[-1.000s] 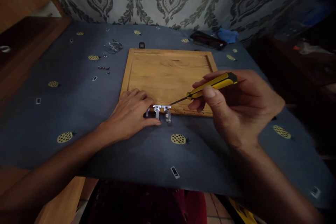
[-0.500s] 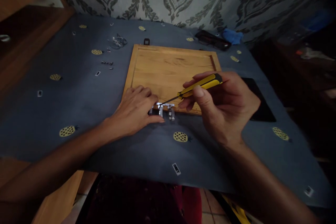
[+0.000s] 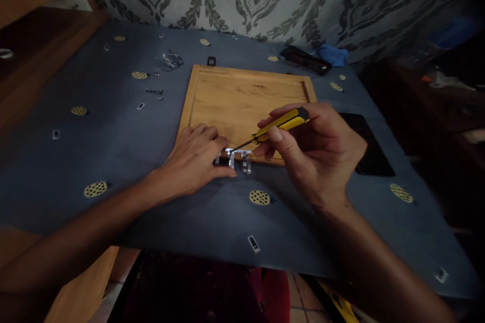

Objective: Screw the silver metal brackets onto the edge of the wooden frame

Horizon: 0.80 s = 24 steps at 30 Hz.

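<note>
A yellow-and-black screwdriver (image 3: 282, 124) slants down to the left, held between the thumb and fingers of my right hand (image 3: 316, 149). Its tip meets the shiny metal bracket (image 3: 242, 152) at the near edge of a framed wooden panel (image 3: 242, 98). Curved metal arms stick out from the bracket toward me. My left hand (image 3: 200, 154) is closed over the panel's near edge and the bracket's left end, fingers on top and thumb by the metal arms. Its palm and fingers cover that end of the bracket.
Several small screws (image 3: 154, 91) lie left of the panel, with a coil of cable (image 3: 172, 59) behind them. A black tablet-like slab (image 3: 367, 144) sits at the right. Sunglasses (image 3: 305, 60) and a blue cloth (image 3: 333, 54) are near the wall. The tablecloth (image 3: 159, 222) is grey-blue.
My right hand and the screwdriver's handle have shifted slightly left, while the tip stays at the bracket. My left hand keeps its place on the bracket.
</note>
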{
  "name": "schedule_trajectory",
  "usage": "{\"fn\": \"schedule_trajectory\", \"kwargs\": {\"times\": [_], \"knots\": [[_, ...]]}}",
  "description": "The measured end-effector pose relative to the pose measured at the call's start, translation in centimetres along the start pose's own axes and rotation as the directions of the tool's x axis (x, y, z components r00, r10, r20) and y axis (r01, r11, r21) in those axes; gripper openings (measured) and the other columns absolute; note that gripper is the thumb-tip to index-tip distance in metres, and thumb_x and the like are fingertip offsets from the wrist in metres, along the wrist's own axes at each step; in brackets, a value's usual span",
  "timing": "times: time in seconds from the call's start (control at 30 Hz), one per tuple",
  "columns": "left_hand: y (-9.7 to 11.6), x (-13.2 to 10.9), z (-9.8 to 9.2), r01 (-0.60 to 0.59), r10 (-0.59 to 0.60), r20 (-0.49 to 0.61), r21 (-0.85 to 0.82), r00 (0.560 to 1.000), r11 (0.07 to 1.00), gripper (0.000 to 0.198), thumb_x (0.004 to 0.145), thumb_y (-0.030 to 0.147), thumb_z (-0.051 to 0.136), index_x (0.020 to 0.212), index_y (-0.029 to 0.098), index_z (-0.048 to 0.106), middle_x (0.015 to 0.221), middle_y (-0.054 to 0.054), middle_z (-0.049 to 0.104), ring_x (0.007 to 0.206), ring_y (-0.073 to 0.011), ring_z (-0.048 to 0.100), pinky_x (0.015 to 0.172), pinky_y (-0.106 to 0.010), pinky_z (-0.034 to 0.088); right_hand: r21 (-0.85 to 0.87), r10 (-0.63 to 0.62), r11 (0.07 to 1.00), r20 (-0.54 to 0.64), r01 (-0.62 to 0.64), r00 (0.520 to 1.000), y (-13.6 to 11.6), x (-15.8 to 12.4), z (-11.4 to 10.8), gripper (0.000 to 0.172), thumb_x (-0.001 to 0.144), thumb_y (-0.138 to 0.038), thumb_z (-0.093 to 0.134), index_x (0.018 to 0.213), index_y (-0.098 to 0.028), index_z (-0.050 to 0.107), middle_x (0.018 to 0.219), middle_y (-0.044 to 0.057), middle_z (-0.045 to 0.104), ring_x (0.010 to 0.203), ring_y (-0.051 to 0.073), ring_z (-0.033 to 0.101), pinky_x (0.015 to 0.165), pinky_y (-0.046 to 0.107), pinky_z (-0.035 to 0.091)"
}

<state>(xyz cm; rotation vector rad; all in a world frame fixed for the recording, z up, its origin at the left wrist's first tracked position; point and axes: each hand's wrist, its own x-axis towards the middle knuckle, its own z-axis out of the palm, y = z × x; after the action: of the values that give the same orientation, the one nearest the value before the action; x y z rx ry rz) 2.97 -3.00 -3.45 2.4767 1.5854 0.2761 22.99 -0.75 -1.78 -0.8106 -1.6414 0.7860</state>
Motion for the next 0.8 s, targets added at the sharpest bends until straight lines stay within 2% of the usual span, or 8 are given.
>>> {"fn": "schedule_trajectory", "kwargs": {"times": [0.1, 0.3, 0.53, 0.67, 0.8], "knots": [[0.0, 0.1, 0.0, -0.005, 0.005, 0.006, -0.003, 1.0, 1.0, 0.046, 0.088, 0.058, 0.08, 0.11, 0.018, 0.073, 0.109, -0.009, 0.068, 0.11, -0.0315, 0.06, 0.094, -0.044, 0.046, -0.005, -0.003, 1.0, 0.021, 0.003, 1.0, 0.2, 0.2, 0.1, 0.02, 0.09, -0.041, 0.081, 0.096, -0.027, 0.07, 0.094, -0.003, 0.072, 0.054, 0.01, 0.069, 0.047, 0.023, 0.06], [0.1, 0.0, -0.1, 0.0, 0.0, 0.012, -0.012, 1.0, 1.0, 0.045, 0.088, 0.056, 0.081, 0.111, 0.018, 0.074, 0.109, -0.009, 0.068, 0.11, -0.0313, 0.06, 0.096, -0.044, 0.046, -0.014, -0.014, 1.0, 0.043, 0.015, 0.999, 0.3, 0.6, 0.4, 0.025, 0.087, -0.044, 0.083, 0.09, -0.027, 0.064, 0.08, -0.006, 0.065, 0.051, 0.009, 0.065, 0.046, 0.021, 0.057], [0.0, 0.0, -0.1, -0.001, 0.002, 0.01, -0.03, 1.0, 1.0, 0.047, 0.087, 0.057, 0.081, 0.113, 0.018, 0.074, 0.11, -0.008, 0.067, 0.11, -0.0313, 0.059, 0.097, -0.045, 0.046, 0.005, 0.031, 0.999, 0.153, -0.032, 0.988, -0.5, 0.8, -0.5, 0.023, 0.091, -0.042, 0.08, 0.107, -0.026, 0.075, 0.094, -0.001, 0.074, 0.058, 0.01, 0.07, 0.052, 0.023, 0.062], [-0.1, 0.1, 0.0, -0.004, 0.004, 0.007, -0.021, 1.0, 1.0, 0.046, 0.087, 0.057, 0.081, 0.111, 0.018, 0.074, 0.109, -0.008, 0.068, 0.109, -0.0311, 0.059, 0.095, -0.044, 0.046, -0.002, 0.055, 0.998, 0.141, -0.055, 0.989, -0.3, 0.9, -0.6, 0.021, 0.089, -0.043, 0.082, 0.097, -0.024, 0.076, 0.09, -0.002, 0.074, 0.054, 0.009, 0.068, 0.047, 0.022, 0.059], [0.0, 0.1, 0.0, -0.014, 0.014, 0.006, -0.011, 1.0, 1.0, 0.046, 0.087, 0.057, 0.081, 0.112, 0.018, 0.073, 0.108, -0.008, 0.068, 0.108, -0.031, 0.059, 0.096, -0.045, 0.046, -0.024, 0.012, 1.0, 0.138, -0.009, 0.99, -0.1, 0.9, -0.3, 0.022, 0.085, -0.042, 0.086, 0.089, -0.024, 0.075, 0.086, -0.002, 0.071, 0.054, 0.009, 0.067, 0.047, 0.022, 0.056]]}}
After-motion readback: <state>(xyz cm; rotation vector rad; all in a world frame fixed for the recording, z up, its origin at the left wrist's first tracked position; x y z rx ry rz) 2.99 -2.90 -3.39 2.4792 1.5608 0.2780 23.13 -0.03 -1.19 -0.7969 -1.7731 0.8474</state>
